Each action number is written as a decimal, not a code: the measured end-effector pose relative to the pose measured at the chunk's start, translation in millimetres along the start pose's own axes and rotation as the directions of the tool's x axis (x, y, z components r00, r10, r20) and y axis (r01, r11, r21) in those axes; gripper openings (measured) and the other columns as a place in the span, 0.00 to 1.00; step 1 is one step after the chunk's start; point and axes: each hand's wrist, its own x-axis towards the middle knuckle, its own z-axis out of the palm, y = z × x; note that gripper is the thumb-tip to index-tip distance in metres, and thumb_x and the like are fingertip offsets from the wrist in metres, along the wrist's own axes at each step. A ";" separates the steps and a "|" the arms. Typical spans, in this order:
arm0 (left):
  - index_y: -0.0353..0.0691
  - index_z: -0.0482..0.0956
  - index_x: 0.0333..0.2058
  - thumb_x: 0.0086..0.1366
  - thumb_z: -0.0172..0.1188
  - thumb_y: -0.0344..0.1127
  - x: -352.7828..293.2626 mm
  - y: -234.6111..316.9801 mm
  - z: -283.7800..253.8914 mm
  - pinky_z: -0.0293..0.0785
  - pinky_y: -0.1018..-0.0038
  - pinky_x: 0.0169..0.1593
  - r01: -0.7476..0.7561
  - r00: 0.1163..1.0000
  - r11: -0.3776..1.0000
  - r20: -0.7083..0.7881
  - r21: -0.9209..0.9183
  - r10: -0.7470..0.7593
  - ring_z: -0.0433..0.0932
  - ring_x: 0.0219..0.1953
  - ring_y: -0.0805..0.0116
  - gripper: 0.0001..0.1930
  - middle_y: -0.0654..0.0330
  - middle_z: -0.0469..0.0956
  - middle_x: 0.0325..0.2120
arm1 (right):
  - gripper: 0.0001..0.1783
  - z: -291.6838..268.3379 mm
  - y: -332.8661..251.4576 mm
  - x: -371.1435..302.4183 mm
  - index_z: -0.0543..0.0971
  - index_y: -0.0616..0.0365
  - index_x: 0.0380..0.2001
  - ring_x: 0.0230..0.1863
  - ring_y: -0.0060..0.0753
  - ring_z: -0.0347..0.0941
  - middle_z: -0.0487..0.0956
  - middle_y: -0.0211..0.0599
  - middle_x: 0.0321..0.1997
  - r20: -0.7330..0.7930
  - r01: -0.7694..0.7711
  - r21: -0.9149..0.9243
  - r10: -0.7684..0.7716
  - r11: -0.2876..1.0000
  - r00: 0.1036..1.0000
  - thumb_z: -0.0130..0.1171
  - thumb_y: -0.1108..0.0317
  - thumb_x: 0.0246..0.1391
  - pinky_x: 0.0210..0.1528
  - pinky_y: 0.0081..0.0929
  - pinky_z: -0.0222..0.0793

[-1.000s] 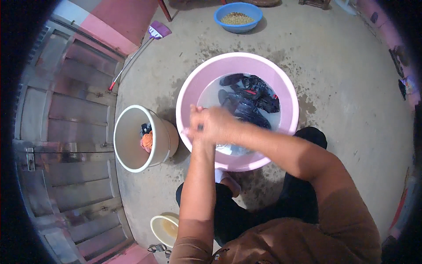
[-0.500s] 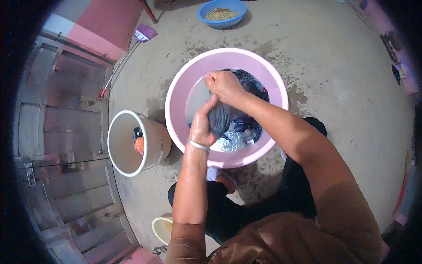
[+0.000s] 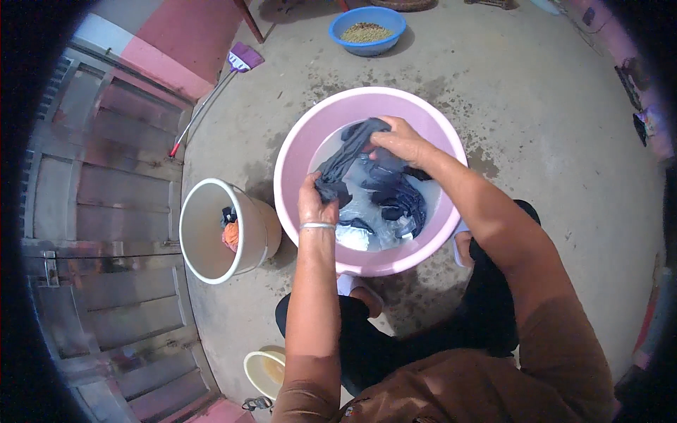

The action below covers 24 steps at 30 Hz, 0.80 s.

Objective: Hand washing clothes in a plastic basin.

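A large pink basin (image 3: 296, 141) stands on the floor before me, with cloudy water and several dark pieces of clothing (image 3: 402, 201) in it. Stretched between my hands over the water is a wet dark grey garment (image 3: 349, 156). My left hand (image 3: 316, 201), a silver bangle on its wrist, grips the lower left end. The upper right end is in my right hand (image 3: 400, 141), fingers closed round the cloth. Something white (image 3: 352, 236) lies in the water near the basin's front rim. What kind of garment I hold cannot be made out.
Left of the basin stands a cream bucket (image 3: 190, 233) with orange and dark cloth (image 3: 230, 233) inside. A small yellowish basin (image 3: 254, 374) is near my left leg. At the back are a blue basin (image 3: 338, 42) of grain-like bits and a purple broom (image 3: 245, 56) against the wall.
My hands have moved apart, the right one to the right, and the grey garment that was bunched between them is now drawn out. The view has shifted slightly.
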 end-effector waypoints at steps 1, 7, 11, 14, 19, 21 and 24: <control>0.33 0.73 0.34 0.60 0.47 0.33 3.7 -2.3 -2.2 0.74 0.65 0.37 0.052 0.998 0.999 0.038 -0.016 -0.051 0.77 0.32 0.60 0.09 0.54 0.76 0.30 | 0.13 10.4 -8.9 -2.9 0.76 0.62 0.35 0.29 0.26 0.74 0.78 0.33 0.27 0.047 -0.074 0.033 0.072 0.997 0.996 0.56 0.69 0.45 0.34 0.26 0.71; 0.42 0.73 0.42 0.65 0.48 0.44 21.4 -5.5 -43.6 0.73 0.62 0.45 0.150 0.637 0.951 0.762 -0.271 0.117 0.76 0.41 0.60 0.14 0.55 0.75 0.40 | 0.20 124.0 -3.4 -53.5 0.77 0.58 0.31 0.38 0.52 0.77 0.79 0.52 0.33 0.363 0.595 -0.777 -0.626 0.205 0.690 0.56 0.51 0.44 0.40 0.41 0.74; 0.41 0.73 0.38 0.66 0.42 0.44 -34.8 -43.3 66.6 0.73 0.65 0.46 0.124 0.989 0.989 0.087 -0.082 -0.117 0.75 0.40 0.61 0.15 0.57 0.76 0.37 | 0.14 54.0 -4.7 -4.3 0.77 0.56 0.18 0.25 0.54 0.75 0.76 0.48 0.19 -0.056 0.250 -0.809 -0.494 0.533 0.868 0.58 0.56 0.41 0.30 0.44 0.71; 0.40 0.73 0.40 0.65 0.43 0.45 -0.8 -35.4 9.0 0.73 0.63 0.46 0.167 0.795 0.969 0.606 -0.182 -0.024 0.76 0.40 0.61 0.17 0.56 0.76 0.37 | 0.14 84.1 -4.9 -24.1 0.78 0.57 0.20 0.26 0.54 0.75 0.76 0.48 0.20 0.137 0.437 -0.762 -0.540 0.479 0.830 0.57 0.56 0.42 0.31 0.44 0.70; 0.41 0.72 0.40 0.66 0.41 0.46 -42.1 -34.8 69.9 0.74 0.64 0.36 0.187 0.979 0.977 0.067 0.103 -0.194 0.76 0.37 0.62 0.16 0.56 0.76 0.35 | 0.14 47.1 -0.9 -7.6 0.79 0.57 0.20 0.28 0.56 0.74 0.77 0.50 0.23 -0.048 0.222 -0.777 -0.406 0.589 0.912 0.55 0.57 0.44 0.32 0.46 0.70; 0.38 0.74 0.36 0.65 0.46 0.45 -36.2 -32.6 56.2 0.71 0.70 0.23 0.202 0.954 0.973 0.204 0.110 -0.221 0.76 0.23 0.63 0.16 0.59 0.77 0.27 | 0.19 28.3 -13.2 13.6 0.82 0.55 0.28 0.37 0.52 0.76 0.80 0.50 0.32 -0.116 0.017 -0.846 -0.216 0.533 0.970 0.52 0.52 0.45 0.43 0.43 0.72; 0.41 0.75 0.37 0.63 0.52 0.56 -46.2 -17.6 52.3 0.73 0.72 0.27 0.238 0.902 0.933 0.294 0.272 -0.316 0.76 0.24 0.67 0.21 0.62 0.78 0.26 | 0.24 20.3 -8.5 18.9 0.81 0.59 0.34 0.43 0.54 0.75 0.78 0.55 0.38 -0.051 -0.049 -0.830 0.013 0.556 0.999 0.50 0.50 0.47 0.48 0.42 0.70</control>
